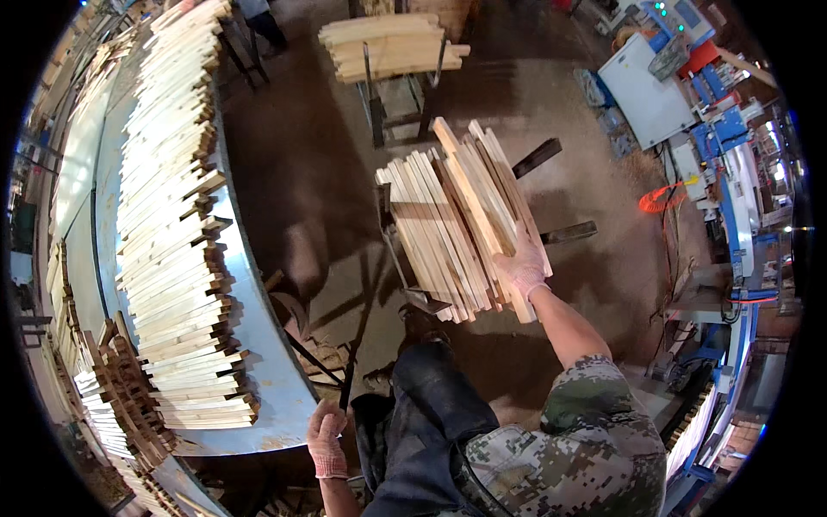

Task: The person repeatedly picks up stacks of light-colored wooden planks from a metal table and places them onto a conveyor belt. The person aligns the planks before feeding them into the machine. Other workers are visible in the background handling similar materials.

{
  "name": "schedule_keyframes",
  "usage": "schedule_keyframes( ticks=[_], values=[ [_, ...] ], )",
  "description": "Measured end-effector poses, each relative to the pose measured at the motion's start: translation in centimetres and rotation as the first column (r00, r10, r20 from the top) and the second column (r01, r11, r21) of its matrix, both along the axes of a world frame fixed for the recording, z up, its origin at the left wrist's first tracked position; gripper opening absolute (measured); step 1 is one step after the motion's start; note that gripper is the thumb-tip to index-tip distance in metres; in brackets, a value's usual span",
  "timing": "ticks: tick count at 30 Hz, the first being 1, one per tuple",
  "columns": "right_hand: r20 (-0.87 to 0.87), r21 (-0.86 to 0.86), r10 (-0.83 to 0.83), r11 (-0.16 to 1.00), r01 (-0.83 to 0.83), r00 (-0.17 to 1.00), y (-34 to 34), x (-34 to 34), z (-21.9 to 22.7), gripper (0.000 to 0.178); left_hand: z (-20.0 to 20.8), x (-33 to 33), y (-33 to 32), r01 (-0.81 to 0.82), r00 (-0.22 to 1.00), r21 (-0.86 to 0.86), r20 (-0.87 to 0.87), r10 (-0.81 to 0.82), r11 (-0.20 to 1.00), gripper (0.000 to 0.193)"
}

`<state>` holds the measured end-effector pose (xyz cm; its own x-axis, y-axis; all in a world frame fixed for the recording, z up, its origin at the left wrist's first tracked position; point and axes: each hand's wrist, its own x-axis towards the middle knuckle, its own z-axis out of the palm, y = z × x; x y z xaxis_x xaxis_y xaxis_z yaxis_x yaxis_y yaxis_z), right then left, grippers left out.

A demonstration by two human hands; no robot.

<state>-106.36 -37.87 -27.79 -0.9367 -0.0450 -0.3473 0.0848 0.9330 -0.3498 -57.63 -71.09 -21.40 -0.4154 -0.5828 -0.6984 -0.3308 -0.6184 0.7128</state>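
My right hand (523, 265), in a pale knitted glove, grips a wooden strip at the near right end of a stack of wooden strips (439, 233). The thumb lies over the top; the strip's far end rises above its neighbours, and the fingertips are partly hidden. This stack rests on a dark metal stand (551, 233). My left hand (327, 439), gloved alike, hangs by the near corner of the blue-grey table (276, 379). Its fingers are loosely bent and apart, with nothing visible in them.
Long rows of wooden strips (177, 258) cover the table at left, some jutting out. Beyond the stand, another rack (379, 112) carries more strips (388, 45). Blue machinery (724, 129) with a coiled orange hose (659, 200) lines the right side. Wood scraps (323, 358) lie under the table.
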Motion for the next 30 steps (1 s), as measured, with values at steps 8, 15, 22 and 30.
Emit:
schedule_keyframes(
  ticks=[8,15,22,30],
  values=[
    [0.209,-0.019,0.083,0.997,-0.081,0.974,-2.7,-5.1,-9.2,0.117,-0.2,-8.6,5.9,0.071,0.986,0.092,0.142,-0.084,0.993,0.058],
    [0.161,-0.226,0.022,0.974,0.015,0.987,-3.5,-3.3,-12.4,0.091,-1.7,-6.6,7.2,0.038,0.981,0.139,0.183,-0.063,0.990,0.057],
    [0.033,-0.385,-0.175,0.906,0.174,0.984,-4.9,-3.7,-8.5,0.071,-3.6,-0.1,5.0,-0.047,0.993,0.129,0.116,0.031,0.990,0.055],
    [-0.261,-0.524,0.298,0.755,-0.394,0.918,-21.7,8.3,8.6,0.053,-1.6,10.7,-2.1,-0.290,0.948,0.075,0.162,0.276,0.954,0.046]
  ],
)
